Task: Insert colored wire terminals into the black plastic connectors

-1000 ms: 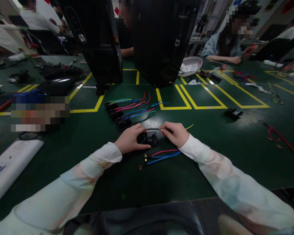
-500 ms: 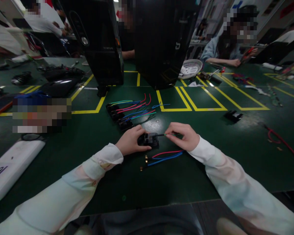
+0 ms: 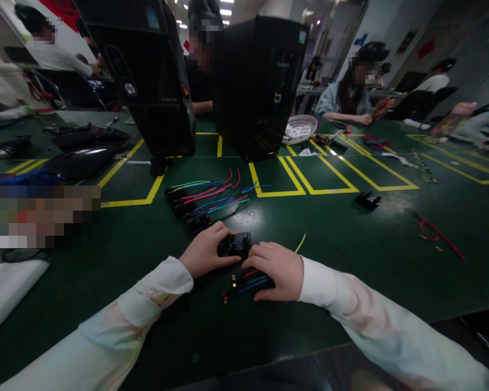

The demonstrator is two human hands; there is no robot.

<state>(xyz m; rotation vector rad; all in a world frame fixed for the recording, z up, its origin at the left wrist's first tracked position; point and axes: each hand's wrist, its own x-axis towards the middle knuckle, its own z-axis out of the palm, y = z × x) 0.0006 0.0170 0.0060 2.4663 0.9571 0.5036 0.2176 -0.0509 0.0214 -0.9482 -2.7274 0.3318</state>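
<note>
Left hand [image 3: 207, 250]: my thumb and fingers are closed around the black connector [image 3: 239, 243], steadying it from its left side.
Black connector: between my two hands, above the near part of the desk [image 3: 309, 331] or resting on it, I cannot tell which; its recesses face up, and my right hand covers a corner.
Right hand [image 3: 279, 271]: bent over the loose wires [image 3: 250, 287], forefinger near the connector, thumb set apart below; whether the fingers pinch anything I cannot tell.
Loose wires: red, green and blue, partly under my palm, with brass-coloured ends [image 3: 233, 281] showing on the left; a yellow-green tip [image 3: 300, 243] sticks out beyond my knuckles.
Wired connectors [image 3: 198, 221]: a slanting row just past my left hand, their coloured leads trailing right.
Step at the connector: I judge it to be wire handling, one hand holding the housing while the other works at the wires.
Next move at the wires: it seems to call for a fine pinch on one wire just behind its metal end, with the housing held firm.
</note>
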